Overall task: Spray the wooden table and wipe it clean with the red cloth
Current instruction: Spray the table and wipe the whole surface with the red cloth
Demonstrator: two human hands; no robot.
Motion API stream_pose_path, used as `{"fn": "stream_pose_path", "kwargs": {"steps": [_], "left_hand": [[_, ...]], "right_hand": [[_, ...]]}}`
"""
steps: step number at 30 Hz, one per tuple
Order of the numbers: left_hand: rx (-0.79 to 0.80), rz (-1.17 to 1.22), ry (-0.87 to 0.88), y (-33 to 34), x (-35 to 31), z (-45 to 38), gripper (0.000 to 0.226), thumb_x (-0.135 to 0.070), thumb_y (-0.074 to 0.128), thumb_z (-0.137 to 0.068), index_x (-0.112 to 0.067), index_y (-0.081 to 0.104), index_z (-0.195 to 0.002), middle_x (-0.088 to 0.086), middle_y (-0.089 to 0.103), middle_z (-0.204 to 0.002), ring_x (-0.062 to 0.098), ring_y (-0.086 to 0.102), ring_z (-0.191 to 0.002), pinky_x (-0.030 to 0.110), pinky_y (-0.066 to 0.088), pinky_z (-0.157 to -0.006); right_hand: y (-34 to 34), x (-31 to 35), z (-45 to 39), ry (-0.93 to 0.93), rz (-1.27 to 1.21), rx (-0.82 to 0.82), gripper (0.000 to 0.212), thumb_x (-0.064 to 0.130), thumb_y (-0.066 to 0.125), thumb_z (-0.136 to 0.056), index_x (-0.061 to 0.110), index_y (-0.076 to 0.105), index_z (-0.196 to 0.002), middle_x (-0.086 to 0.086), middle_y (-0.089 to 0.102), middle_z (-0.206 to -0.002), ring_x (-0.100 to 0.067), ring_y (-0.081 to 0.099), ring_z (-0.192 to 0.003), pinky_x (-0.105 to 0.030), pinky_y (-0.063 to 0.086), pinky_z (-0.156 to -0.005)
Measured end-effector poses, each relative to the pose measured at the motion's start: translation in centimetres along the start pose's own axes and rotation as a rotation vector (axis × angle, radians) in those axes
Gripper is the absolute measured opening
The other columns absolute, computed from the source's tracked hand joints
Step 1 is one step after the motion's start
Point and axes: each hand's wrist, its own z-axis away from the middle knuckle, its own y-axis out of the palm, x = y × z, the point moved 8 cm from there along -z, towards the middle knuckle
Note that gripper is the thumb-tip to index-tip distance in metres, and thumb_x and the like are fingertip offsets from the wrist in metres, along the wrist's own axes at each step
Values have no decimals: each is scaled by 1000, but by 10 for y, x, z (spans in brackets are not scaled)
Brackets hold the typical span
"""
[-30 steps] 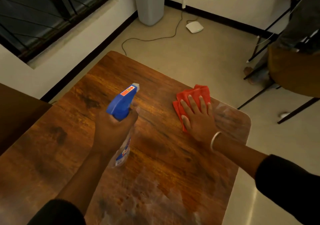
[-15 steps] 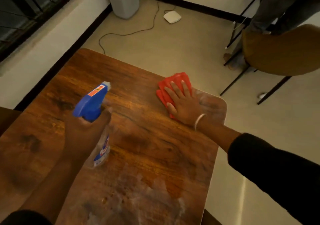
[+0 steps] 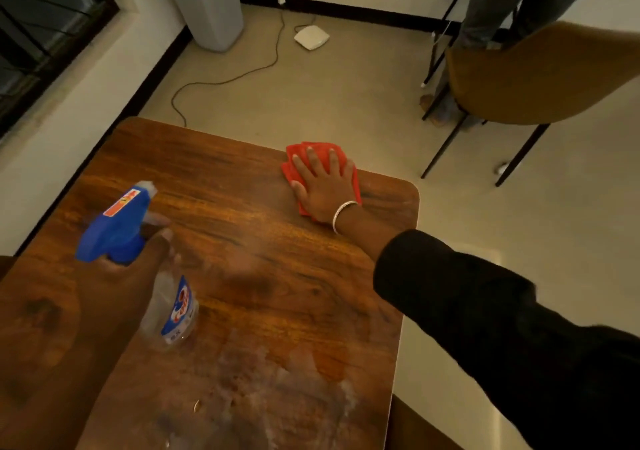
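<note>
Nearest the viewer, the wooden worktop (image 3: pixel 270 269) shows a pale, cloudy film of wet smears across its near end, which suggests spray has already landed there and not yet been wiped away.

A little further in, on the left, the left hand (image 3: pixel 138 269) is curled around the neck of a spray bottle (image 3: pixel 138 262), with a finger at the trigger. The bottle has a blue trigger head with an orange label, and a clear body with a blue and red label. It is held tilted above the worktop, nozzle pointing away from the viewer. The clear body looks mostly see-through; how much liquid is left inside cannot be told.

Further away, on the right, the right hand (image 3: pixel 323 186) lies flat with fingers spread and straight, pressing down on the red cloth (image 3: pixel 313 158). A thin bangle sits on that wrist and a dark sleeve covers the arm. The folded cloth rests on the worktop at its far edge, close to the far right corner.

Judging by this, the task is partway done: spraying is under way or nearly finished, wiping is in progress at the far edge, and the smeared near end is left to clean.

Beyond the worktop are a pale floor with a trailing cable (image 3: pixel 239 75), a small white device (image 3: pixel 311 36), a grey bin (image 3: pixel 214 6) by the wall, and a brown chair (image 3: pixel 540 79) on the right.
</note>
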Motion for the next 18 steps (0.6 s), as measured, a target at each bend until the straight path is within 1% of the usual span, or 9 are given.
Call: {"fn": "stream_pose_path", "kwargs": {"steps": [2, 5, 8, 9, 11, 13, 14, 16, 18], "left_hand": [[11, -1, 3, 3, -2, 1, 34, -28, 61, -95, 6, 55, -97, 29, 59, -79, 32, 64, -68, 30, 57, -63], [3, -31, 15, 7, -8, 1, 21, -26, 62, -94, -7, 56, -93, 17, 58, -71, 9, 64, -57, 15, 54, -53], [-44, 24, 21, 14, -15, 4, 17, -28, 68, -90, -13, 59, -91, 19, 60, -72, 13, 60, -56, 32, 56, -60], [-36, 58, 44, 21, -22, 4, 12, -25, 70, -89, -20, 59, -86, 15, 60, -71, 14, 58, -57, 34, 55, -62], [-25, 83, 130, 37, -42, 5, 24, -15, 70, -89, -32, 55, -79, -6, 60, -65, 5, 56, -55, 26, 53, -61], [23, 86, 186, 55, -61, 8, 28, -6, 68, -89, -31, 57, -82, -15, 63, -64, 1, 61, -57, 19, 54, -60], [63, 100, 196, 66, -65, 10, 18, -4, 67, -90, -20, 60, -86, -10, 67, -67, 7, 65, -62, 30, 59, -64], [162, 137, 164, 84, -67, 17, 9, -6, 68, -90, -3, 62, -95, 15, 67, -74, 35, 68, -68, 52, 59, -71], [226, 131, 167, 94, -65, 29, 15, -11, 69, -90, 0, 62, -96, 25, 64, -75, 43, 66, -69, 58, 58, -73]], "right_hand": [[0, -4, 17, -54, 13, -25, 64, 59, 14, -109, 39, 12, -169, 0, 7, -179, -46, 0, -162, -73, 5, -125], [0, -46, 70, -52, -1, -76, 58, 51, 19, -112, 41, 13, -169, 3, 5, -179, -40, -3, -164, -68, 5, -127], [10, -67, 146, 29, -32, -83, 58, 46, 25, -113, 40, 12, -169, 2, 3, -179, -39, -5, -164, -67, 6, -128], [16, -63, 173, 27, -38, -83, 59, 45, 27, -112, 39, 13, -169, 1, 5, -179, -39, -3, -164, -68, 7, -128], [28, -51, 213, -37, -32, -38, 60, 48, 26, -110, 40, 15, -169, 1, 9, -179, -39, 2, -164, -65, 6, -129], [32, -55, 220, -96, -12, 33, 61, 55, 22, -109, 44, 13, -168, 3, 11, -178, -38, 6, -164, -61, 8, -128], [28, -64, 212, -94, 8, 43, 62, 58, 19, -108, 45, 12, -168, 4, 12, -178, -38, 8, -163, -61, 10, -127], [10, -88, 177, -2, 29, 2, 65, 62, 16, -106, 45, 15, -168, 1, 14, -178, -41, 11, -162, -62, 13, -126], [-7, -113, 133, 147, -6, -34, 64, 61, 23, -107, 42, 20, -168, -4, 20, -176, -45, 12, -161, -64, 13, -127]]}}
